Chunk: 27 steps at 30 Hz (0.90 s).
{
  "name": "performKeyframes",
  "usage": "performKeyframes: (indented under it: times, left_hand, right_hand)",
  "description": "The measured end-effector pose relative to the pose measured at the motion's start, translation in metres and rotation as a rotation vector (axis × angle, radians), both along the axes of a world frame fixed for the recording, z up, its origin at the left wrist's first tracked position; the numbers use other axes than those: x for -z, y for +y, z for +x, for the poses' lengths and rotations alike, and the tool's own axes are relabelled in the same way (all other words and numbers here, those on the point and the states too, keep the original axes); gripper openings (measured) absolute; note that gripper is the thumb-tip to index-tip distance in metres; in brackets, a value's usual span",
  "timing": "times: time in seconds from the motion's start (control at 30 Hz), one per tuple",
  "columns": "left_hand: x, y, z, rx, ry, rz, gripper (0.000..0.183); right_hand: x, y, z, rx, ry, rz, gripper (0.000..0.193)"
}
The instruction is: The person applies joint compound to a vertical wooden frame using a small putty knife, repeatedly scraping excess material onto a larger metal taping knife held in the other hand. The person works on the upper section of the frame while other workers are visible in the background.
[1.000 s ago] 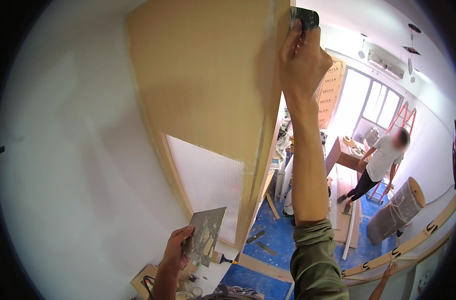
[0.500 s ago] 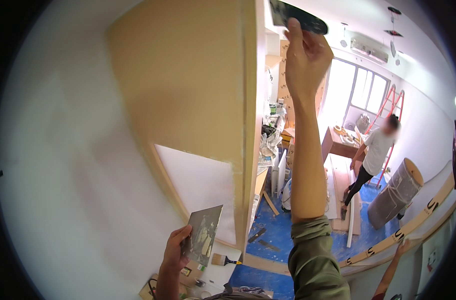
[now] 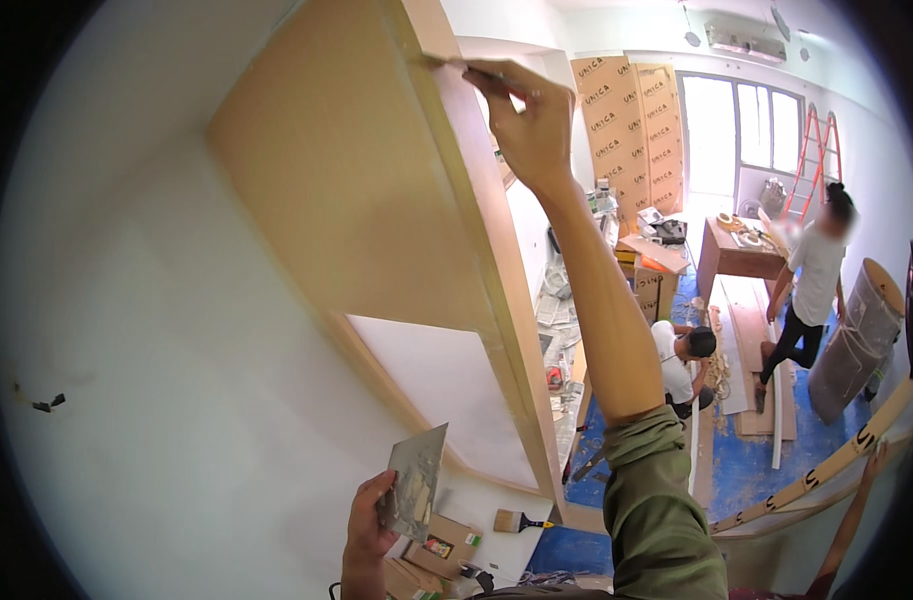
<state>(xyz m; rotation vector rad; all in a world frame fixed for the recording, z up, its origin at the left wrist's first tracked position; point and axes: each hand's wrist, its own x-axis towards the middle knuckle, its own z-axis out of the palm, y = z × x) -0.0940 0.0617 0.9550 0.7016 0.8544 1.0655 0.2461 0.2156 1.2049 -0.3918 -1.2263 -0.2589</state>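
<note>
My right hand [image 3: 534, 125] is raised high, its fingers closed on a putty knife [image 3: 444, 63] seen nearly edge-on. The blade's tip meets the edge strip near the top of a tan wooden panel [image 3: 346, 170]. Low in the view, my left hand [image 3: 368, 515] grips a flat grey metal plate [image 3: 416, 478] smeared with pale putty. That plate is tilted up in front of the panel's lower part, where a white rectangular section [image 3: 426, 375] shows.
Below the plate are a paintbrush [image 3: 511, 521] and a cardboard box [image 3: 451, 543]. At right, one person [image 3: 816, 265] stands and another [image 3: 676, 360] crouches on the blue-covered floor. A grey cylinder [image 3: 856, 340], a red ladder [image 3: 814, 165] and a brown table [image 3: 741, 255] stand beyond.
My right hand has moved left and slightly down, bringing the putty knife to the panel's edge. The view has shifted, and a crouching person now shows. My left hand still holds the plate.
</note>
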Motion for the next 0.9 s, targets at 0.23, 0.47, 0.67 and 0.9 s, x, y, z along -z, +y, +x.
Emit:
performKeyframes:
  times: [0.23,0.47,0.67,0.9]
  left_hand:
    - [0.008,-0.002,-0.003,-0.05,0.026,-0.031,0.027]
    - [0.011,-0.007,-0.002,-0.153,0.033,-0.051,0.027]
    - [0.016,-0.014,0.001,-0.14,-0.058,-0.059,0.027]
    - [0.008,-0.011,0.012,-0.084,-0.074,-0.028,0.027]
  right_hand:
    - [0.045,-0.009,-0.002,-0.232,0.206,-0.01,0.014]
    - [0.016,0.003,-0.016,-0.227,0.204,-0.032,0.018]
    - [-0.001,0.025,-0.023,-0.045,0.116,0.014,0.025]
    - [-0.002,0.009,-0.027,0.128,0.034,-0.032,0.024]
